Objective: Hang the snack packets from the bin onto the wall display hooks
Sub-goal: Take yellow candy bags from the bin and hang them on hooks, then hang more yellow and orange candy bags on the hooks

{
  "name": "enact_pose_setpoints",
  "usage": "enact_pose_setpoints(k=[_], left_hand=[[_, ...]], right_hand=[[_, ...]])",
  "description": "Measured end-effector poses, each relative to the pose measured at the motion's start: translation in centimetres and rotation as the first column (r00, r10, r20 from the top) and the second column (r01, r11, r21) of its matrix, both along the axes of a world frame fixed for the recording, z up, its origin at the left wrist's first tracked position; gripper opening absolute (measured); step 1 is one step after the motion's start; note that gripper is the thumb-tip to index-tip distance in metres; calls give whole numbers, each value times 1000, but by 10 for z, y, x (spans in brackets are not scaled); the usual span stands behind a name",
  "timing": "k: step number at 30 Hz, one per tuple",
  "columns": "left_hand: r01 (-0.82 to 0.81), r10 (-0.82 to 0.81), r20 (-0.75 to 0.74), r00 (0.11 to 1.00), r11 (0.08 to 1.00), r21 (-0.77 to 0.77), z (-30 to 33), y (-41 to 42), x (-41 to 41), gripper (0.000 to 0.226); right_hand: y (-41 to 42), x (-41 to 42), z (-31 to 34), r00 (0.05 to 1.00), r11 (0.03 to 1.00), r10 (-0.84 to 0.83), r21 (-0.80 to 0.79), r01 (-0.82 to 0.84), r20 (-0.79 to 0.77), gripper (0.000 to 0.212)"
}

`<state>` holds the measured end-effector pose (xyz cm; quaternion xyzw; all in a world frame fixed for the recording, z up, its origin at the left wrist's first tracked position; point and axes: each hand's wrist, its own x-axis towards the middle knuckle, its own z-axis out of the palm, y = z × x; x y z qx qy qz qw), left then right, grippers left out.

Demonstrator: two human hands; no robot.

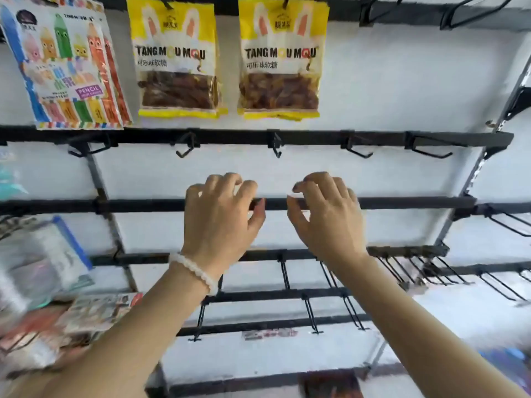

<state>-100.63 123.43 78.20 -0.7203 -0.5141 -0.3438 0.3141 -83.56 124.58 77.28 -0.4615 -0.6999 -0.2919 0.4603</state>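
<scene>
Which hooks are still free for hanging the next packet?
Free: black hooks on the bar under the two yellow gummy packets, and right of them. Crowded: left edge, around the colourful pencil candy packet. Left hand and right hand hold nothing.

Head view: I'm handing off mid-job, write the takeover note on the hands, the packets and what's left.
Left hand: empty, fingers loosely curled in front of the third rail.
Right hand: empty, same pose beside it.
Done: two yellow Tang Mou Mou packets hang on the top row, right of a pencil candy packet.
Left: second-row hooks and the lower rows are bare. The bin is not in view; blurred packets sit at lower left. Fetch the next packet.
</scene>
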Motion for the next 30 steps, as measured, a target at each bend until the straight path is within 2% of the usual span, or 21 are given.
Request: enact_pose_setpoints(k=[4, 7, 11, 15, 19, 23, 25, 30], left_hand=[[23, -14, 57, 998, 987, -158, -82, -57, 6, 25], [-30, 57, 83, 995, 954, -299, -148, -107, 9, 24], [-77, 119, 56, 991, 870, -487, -223, -165, 16, 28], [-100, 165, 49, 985, 780, -618, -280, -205, 18, 27], [-132, 203, 21, 979, 711, -691, -331, -223, 15, 26], [-137, 231, 8, 973, 607, -783, -384, -227, 4, 21], [-152, 255, -8, 967, 551, -820, -416, -224, -4, 17], [-149, 305, -16, 952, 418, -896, -501, -211, -25, 20]], right_hand=[[-53, 9, -78, 999, 987, 14, -159, -8, 36, 20], [-97, 15, -140, 996, 942, 51, -335, -25, 68, 20], [-148, 19, -211, 990, 848, 81, -529, -8, 115, 25], [-185, 20, -270, 989, 757, 71, -653, 32, 132, 23], [-206, 19, -320, 987, 667, 50, -741, 80, 153, 13], [-211, 12, -371, 987, 545, 48, -832, 101, 152, 31], [-207, 8, -402, 983, 487, 44, -863, 136, 180, 33], [-193, -6, -490, 982, 300, 44, -941, 160, 181, 19]])
